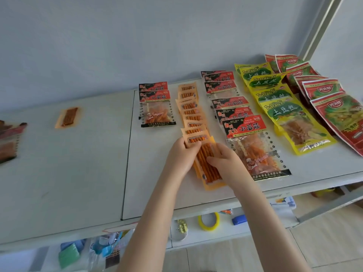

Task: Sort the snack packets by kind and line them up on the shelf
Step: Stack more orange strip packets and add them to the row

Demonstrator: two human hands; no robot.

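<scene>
On the white shelf snack packets lie in overlapping rows. An orange stick packet lies at the near end of the orange row. My left hand grips its left side and my right hand presses its right side. To the right run a row of black-and-red packets, a yellow row and a red row. Two black-and-red packets lie left of the orange row. One lone orange stick packet lies far left.
More packets sit blurred at the left edge. On the lower shelf lie a yellow tape roll, a blue object, a small dish of clips and green and blue items. A metal upright stands at the right.
</scene>
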